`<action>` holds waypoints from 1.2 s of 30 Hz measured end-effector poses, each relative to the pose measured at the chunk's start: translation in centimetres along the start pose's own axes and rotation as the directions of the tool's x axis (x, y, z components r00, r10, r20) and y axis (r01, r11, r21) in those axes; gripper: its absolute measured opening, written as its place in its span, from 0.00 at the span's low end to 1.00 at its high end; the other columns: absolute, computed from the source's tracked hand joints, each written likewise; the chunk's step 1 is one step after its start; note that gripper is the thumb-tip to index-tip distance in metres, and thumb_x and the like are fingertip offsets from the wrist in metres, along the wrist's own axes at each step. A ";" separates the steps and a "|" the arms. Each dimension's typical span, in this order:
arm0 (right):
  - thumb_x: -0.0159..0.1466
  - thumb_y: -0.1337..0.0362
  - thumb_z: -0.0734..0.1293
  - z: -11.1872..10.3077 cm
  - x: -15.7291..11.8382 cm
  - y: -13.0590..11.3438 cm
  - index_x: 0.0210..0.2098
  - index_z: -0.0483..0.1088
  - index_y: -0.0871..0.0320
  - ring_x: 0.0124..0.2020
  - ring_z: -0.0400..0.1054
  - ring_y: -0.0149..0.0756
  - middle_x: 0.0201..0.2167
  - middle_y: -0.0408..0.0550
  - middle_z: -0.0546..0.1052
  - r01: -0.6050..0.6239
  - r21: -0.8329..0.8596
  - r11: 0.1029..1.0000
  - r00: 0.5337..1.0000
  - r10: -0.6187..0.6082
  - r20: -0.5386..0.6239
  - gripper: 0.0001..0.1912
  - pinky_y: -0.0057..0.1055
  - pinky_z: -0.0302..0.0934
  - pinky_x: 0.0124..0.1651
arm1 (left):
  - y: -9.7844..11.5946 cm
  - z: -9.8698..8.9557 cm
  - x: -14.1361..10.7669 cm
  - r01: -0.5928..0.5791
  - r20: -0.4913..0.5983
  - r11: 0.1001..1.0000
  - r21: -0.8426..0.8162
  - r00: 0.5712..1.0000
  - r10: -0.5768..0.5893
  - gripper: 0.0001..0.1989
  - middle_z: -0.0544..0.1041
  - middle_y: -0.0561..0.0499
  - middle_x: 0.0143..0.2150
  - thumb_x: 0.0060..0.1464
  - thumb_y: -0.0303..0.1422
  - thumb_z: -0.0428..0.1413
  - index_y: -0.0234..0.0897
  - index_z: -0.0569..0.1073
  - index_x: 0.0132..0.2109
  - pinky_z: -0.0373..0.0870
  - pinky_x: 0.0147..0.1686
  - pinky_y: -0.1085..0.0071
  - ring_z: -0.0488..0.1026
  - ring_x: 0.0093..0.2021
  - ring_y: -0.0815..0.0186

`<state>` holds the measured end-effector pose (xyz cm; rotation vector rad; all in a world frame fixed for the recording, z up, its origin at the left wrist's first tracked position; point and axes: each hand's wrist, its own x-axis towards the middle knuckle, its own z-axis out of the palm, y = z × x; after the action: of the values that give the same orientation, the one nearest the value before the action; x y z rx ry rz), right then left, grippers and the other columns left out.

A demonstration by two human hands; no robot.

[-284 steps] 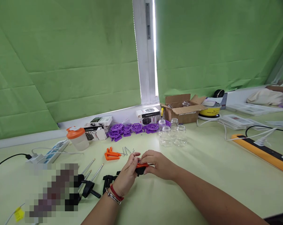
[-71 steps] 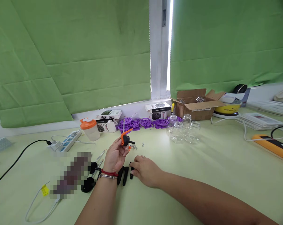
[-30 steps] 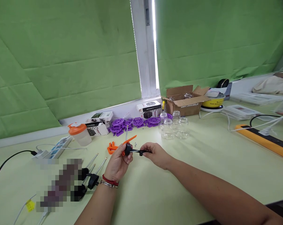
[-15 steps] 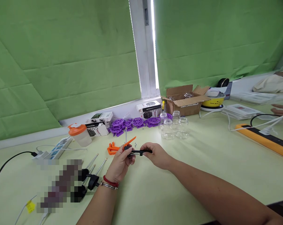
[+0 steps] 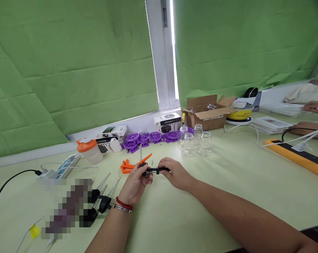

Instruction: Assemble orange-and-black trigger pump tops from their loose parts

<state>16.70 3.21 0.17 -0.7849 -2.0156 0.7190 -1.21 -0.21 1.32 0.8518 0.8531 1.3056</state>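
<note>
My left hand [image 5: 136,181] is closed around a black fitting [image 5: 142,165] with a thin metal rod [image 5: 141,152] standing up from it. An orange lever [image 5: 145,160] slants up and right from the same fitting. A narrow black bar [image 5: 153,170] reaches across to my right hand [image 5: 176,174], whose thumb and fingers pinch its far end. Small metal pieces [image 5: 152,162] lie just beyond the bar. Left of my left hand are several orange levers [image 5: 126,167] on the table. Black fittings with metal rods [image 5: 105,203] rest by my left forearm.
Purple slotted discs [image 5: 155,137] line the back, beside printed boxes [image 5: 110,144]. Glass jars [image 5: 188,146] stand before an open carton [image 5: 210,116]. A shaker bottle [image 5: 89,151] and power strip [image 5: 69,165] are left. Another person's hands [image 5: 310,126] are at right, behind an orange power strip [image 5: 297,158].
My hands keep the same grip; the held fitting and bar have shifted only slightly. At the right, the other person's hands have come further into view, over the stacked white items.
</note>
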 end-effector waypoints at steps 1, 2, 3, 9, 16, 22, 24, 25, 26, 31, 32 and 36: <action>0.56 0.76 0.60 0.0 0.0 0.1 0.33 0.70 0.58 0.38 0.66 0.34 0.38 0.49 0.71 0.003 -0.004 1.000 1.000 -0.003 0.007 0.10 0.32 0.61 0.44 | 0.0 0.0 0.0 0.002 0.000 1.000 0.001 1.000 -0.002 0.12 0.72 0.51 0.32 0.48 0.33 0.59 0.35 0.68 0.39 0.65 0.22 0.73 0.71 0.25 0.70; 0.56 0.76 0.60 0.0 0.0 0.1 0.33 0.70 0.58 0.38 0.66 0.34 0.37 0.49 0.71 0.007 -0.010 1.000 1.000 -0.007 0.013 0.10 0.32 0.60 0.44 | -0.1 0.1 0.0 0.006 0.000 1.000 0.005 1.000 -0.006 0.12 0.72 0.51 0.31 0.48 0.33 0.59 0.35 0.68 0.40 0.65 0.22 0.73 0.71 0.25 0.70; 0.56 0.76 0.60 0.1 0.0 0.2 0.33 0.70 0.58 0.38 0.66 0.34 0.37 0.48 0.71 0.011 -0.017 1.000 1.000 -0.010 0.016 0.11 0.32 0.60 0.43 | -0.1 0.1 0.0 0.009 0.000 1.000 0.008 1.000 -0.009 0.12 0.72 0.51 0.31 0.48 0.33 0.59 0.35 0.68 0.40 0.65 0.22 0.73 0.71 0.25 0.70; 0.59 0.73 0.58 0.1 -0.1 0.8 0.34 0.69 0.57 0.31 0.63 0.32 0.30 0.43 0.71 -0.066 -0.046 0.997 0.996 0.068 0.050 0.10 0.28 0.57 0.35 | -0.1 0.4 -0.2 0.007 0.022 0.999 0.045 1.000 -0.008 0.11 0.69 0.54 0.26 0.51 0.34 0.57 0.36 0.66 0.39 0.64 0.23 0.73 0.70 0.25 0.70; 0.58 0.72 0.57 0.0 -0.2 0.7 0.34 0.70 0.57 0.28 0.60 0.30 0.27 0.41 0.70 -0.094 -0.007 0.996 0.993 0.095 0.074 0.11 0.27 0.54 0.33 | -0.3 0.4 -0.2 0.010 0.032 0.999 0.041 0.999 -0.012 0.11 0.69 0.54 0.26 0.51 0.34 0.57 0.36 0.65 0.40 0.63 0.23 0.73 0.70 0.25 0.70; 0.57 0.71 0.58 0.2 -0.2 0.7 0.34 0.70 0.57 0.27 0.60 0.29 0.26 0.41 0.69 -0.130 0.018 0.991 0.988 0.128 0.083 0.11 0.26 0.54 0.32 | -0.3 0.6 -0.2 0.022 0.028 0.999 0.044 0.999 -0.023 0.10 0.69 0.55 0.24 0.52 0.34 0.56 0.37 0.64 0.39 0.63 0.23 0.74 0.69 0.25 0.70; 0.57 0.71 0.58 0.2 -0.2 0.8 0.34 0.70 0.57 0.27 0.59 0.29 0.25 0.41 0.69 -0.145 0.032 0.989 0.986 0.142 0.091 0.11 0.26 0.54 0.32 | -0.2 0.6 -0.2 0.024 0.026 0.998 0.050 0.999 -0.026 0.09 0.69 0.55 0.24 0.52 0.34 0.56 0.37 0.64 0.39 0.64 0.23 0.74 0.70 0.25 0.70; 0.57 0.71 0.58 0.2 -0.2 0.9 0.34 0.70 0.57 0.27 0.59 0.29 0.25 0.41 0.68 -0.152 0.041 0.988 0.984 0.147 0.099 0.11 0.25 0.53 0.31 | -0.2 0.6 -0.1 0.023 0.027 0.998 0.052 0.999 -0.024 0.09 0.69 0.55 0.25 0.53 0.34 0.55 0.37 0.64 0.39 0.64 0.23 0.74 0.70 0.25 0.70; 0.57 0.71 0.58 0.2 -0.2 0.9 0.34 0.70 0.57 0.26 0.58 0.29 0.24 0.41 0.68 -0.159 0.049 0.986 0.982 0.153 0.109 0.10 0.25 0.53 0.30 | -0.2 0.6 -0.1 0.020 0.029 0.998 0.053 0.999 -0.021 0.09 0.69 0.55 0.25 0.53 0.34 0.55 0.37 0.64 0.39 0.64 0.23 0.74 0.70 0.25 0.70; 0.58 0.70 0.58 0.4 -0.2 1.3 0.34 0.70 0.57 0.25 0.58 0.28 0.23 0.41 0.67 -0.196 0.096 0.976 0.973 0.181 0.145 0.10 0.25 0.54 0.31 | -0.3 0.5 -0.1 0.015 0.023 0.999 0.047 1.000 -0.016 0.08 0.68 0.55 0.25 0.52 0.33 0.56 0.37 0.64 0.38 0.64 0.23 0.74 0.70 0.26 0.70; 0.58 0.70 0.58 0.5 -0.2 1.3 0.34 0.70 0.57 0.25 0.59 0.28 0.24 0.41 0.67 -0.200 0.105 0.974 0.972 0.184 0.148 0.10 0.25 0.54 0.31 | -0.3 0.5 -0.1 0.017 0.021 0.999 0.046 1.000 -0.018 0.08 0.68 0.55 0.25 0.52 0.33 0.56 0.37 0.64 0.38 0.64 0.24 0.74 0.70 0.26 0.70; 0.57 0.71 0.58 0.4 -0.3 1.2 0.34 0.70 0.57 0.26 0.59 0.29 0.24 0.41 0.68 -0.186 0.101 0.977 0.976 0.172 0.133 0.10 0.26 0.54 0.31 | -0.2 0.6 -0.2 0.018 0.029 0.999 0.049 0.999 -0.019 0.09 0.68 0.55 0.26 0.51 0.33 0.56 0.36 0.65 0.37 0.64 0.24 0.74 0.70 0.26 0.70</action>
<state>16.84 3.72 -1.02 -0.8819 -2.0098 0.9989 -0.58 -0.46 1.43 0.8971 0.8709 1.2576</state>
